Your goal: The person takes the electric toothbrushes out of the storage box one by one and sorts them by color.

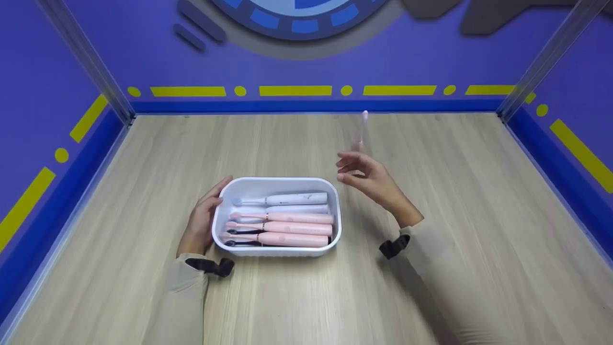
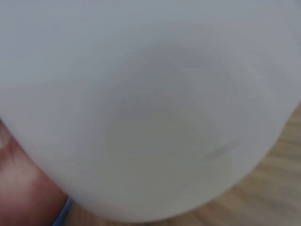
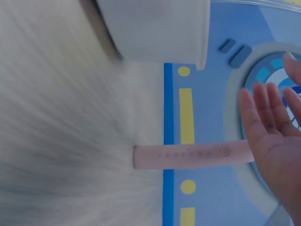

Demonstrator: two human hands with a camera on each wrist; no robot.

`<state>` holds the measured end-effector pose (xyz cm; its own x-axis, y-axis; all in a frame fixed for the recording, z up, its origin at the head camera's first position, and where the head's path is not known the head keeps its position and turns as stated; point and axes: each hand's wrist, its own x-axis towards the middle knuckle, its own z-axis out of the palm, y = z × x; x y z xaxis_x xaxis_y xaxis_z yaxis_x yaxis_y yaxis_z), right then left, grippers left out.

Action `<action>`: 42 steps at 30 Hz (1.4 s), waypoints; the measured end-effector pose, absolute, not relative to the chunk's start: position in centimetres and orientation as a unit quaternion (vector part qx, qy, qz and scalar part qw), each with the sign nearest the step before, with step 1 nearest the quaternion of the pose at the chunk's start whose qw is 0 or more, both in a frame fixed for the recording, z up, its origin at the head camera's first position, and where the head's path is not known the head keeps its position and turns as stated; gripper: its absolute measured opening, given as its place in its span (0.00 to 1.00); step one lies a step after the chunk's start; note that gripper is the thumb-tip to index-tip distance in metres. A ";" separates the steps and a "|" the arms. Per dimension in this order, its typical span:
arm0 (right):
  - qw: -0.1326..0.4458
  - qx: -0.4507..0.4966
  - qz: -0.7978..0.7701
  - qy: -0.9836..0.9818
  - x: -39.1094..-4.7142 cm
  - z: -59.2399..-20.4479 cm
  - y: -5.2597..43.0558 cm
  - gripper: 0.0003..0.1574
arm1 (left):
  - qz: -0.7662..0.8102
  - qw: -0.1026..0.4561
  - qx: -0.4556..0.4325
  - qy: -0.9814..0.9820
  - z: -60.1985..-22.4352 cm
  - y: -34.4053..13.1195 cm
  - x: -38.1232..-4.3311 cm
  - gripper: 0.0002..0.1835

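Observation:
A pink electric toothbrush (image 3: 193, 157) stands upright on its base on the table; in the head view its head and neck are blurred. My right hand (image 1: 371, 178) is close beside it, with fingers spread and nothing gripped; the toothbrush handle passes behind the hand in the right wrist view. My left hand (image 1: 201, 218) rests against the left side of a white bin (image 1: 278, 252), its fingers along the outer wall and its thumb at the rim. Lying in the bin are three pink toothbrushes (image 1: 297, 229), white toothbrushes (image 1: 297, 199) and black ones (image 1: 246, 243) partly hidden beneath.
The wood-grain table (image 1: 268, 302) is bounded by a blue back wall (image 1: 297, 72) with yellow marks and by blue side walls (image 1: 28, 120). Each wrist carries a black strap camera (image 1: 395, 246). The bin's outer wall (image 2: 155, 117) fills the left wrist view.

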<state>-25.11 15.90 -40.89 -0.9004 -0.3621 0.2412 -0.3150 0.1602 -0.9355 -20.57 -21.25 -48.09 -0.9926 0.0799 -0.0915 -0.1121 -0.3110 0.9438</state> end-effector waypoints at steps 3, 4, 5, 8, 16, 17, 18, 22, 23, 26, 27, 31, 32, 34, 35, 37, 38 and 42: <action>0.059 -0.235 -0.578 0.779 -25.0 -40.4 15.6 0.31 | 0.807 0.060 -0.014 0.587 -48.1 -21.2 -20.6 0.31; 0.068 -0.237 -0.571 0.783 -25.0 -40.2 15.5 0.31 | 0.806 0.060 -0.014 0.588 -48.1 -21.3 -20.6 0.31; 0.076 -0.239 -0.565 0.786 -24.9 -40.1 15.4 0.31 | 0.805 0.059 -0.014 0.590 -48.1 -21.3 -20.6 0.31; 0.092 -0.241 -0.557 0.789 -24.8 -39.6 15.0 0.31 | 0.806 0.059 -0.010 0.589 -48.2 -21.3 -20.6 0.31; 0.125 -0.285 -0.511 0.801 -25.0 -39.0 14.3 0.27 | 0.808 0.057 -0.008 0.586 -48.2 -21.3 -20.7 0.31; 0.131 -0.292 -0.503 0.803 -25.0 -38.9 14.2 0.26 | 0.808 0.057 -0.009 0.587 -48.2 -21.3 -20.7 0.31; 0.135 -0.298 -0.492 0.807 -25.1 -38.9 14.1 0.26 | 0.807 0.056 -0.009 0.587 -48.2 -21.3 -20.7 0.31; 0.152 -0.314 -0.467 0.813 -25.1 -38.5 13.6 0.28 | 0.807 0.057 -0.010 0.588 -48.2 -21.3 -20.7 0.31; 0.156 -0.316 -0.464 0.813 -25.1 -38.5 13.5 0.28 | 0.806 0.058 -0.009 0.589 -48.2 -21.3 -20.6 0.31; 0.168 -0.324 -0.463 0.808 -25.1 -38.2 13.1 0.29 | 0.808 0.058 -0.005 0.586 -48.2 -21.4 -20.7 0.31; 0.171 -0.326 -0.461 0.807 -25.1 -38.2 13.0 0.28 | 0.810 0.057 -0.004 0.584 -48.2 -21.3 -20.6 0.31; 0.190 -0.337 -0.445 0.808 -25.3 -38.1 12.5 0.28 | 0.817 0.057 0.001 0.574 -48.2 -21.3 -20.7 0.32; 0.195 -0.340 -0.437 0.810 -25.3 -38.1 12.4 0.27 | 0.817 0.057 0.000 0.573 -48.2 -21.3 -20.6 0.32; 0.205 -0.351 -0.422 0.811 -25.3 -38.1 12.2 0.27 | 0.816 0.057 0.000 0.575 -48.2 -21.3 -20.7 0.31; 0.208 -0.357 -0.413 0.811 -25.3 -38.1 12.0 0.26 | 0.815 0.057 -0.001 0.577 -48.2 -21.3 -20.6 0.31; 0.210 -0.373 -0.396 0.812 -25.2 -38.1 11.8 0.26 | 0.816 0.056 -0.001 0.576 -48.2 -21.3 -20.7 0.31; 0.210 -0.380 -0.388 0.813 -25.2 -38.1 11.7 0.26 | 0.816 0.056 -0.002 0.575 -48.1 -21.3 -20.6 0.31; 0.219 -0.395 -0.359 0.817 -25.1 -37.9 11.1 0.26 | 0.816 0.054 -0.004 0.576 -48.2 -21.3 -20.7 0.31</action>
<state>-25.07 11.07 -37.89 -0.5931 -0.8017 -0.0741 -0.4881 0.4313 -0.7588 -20.66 -21.28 -48.19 -0.9941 0.0840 -0.0684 -0.0926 -0.3314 0.9389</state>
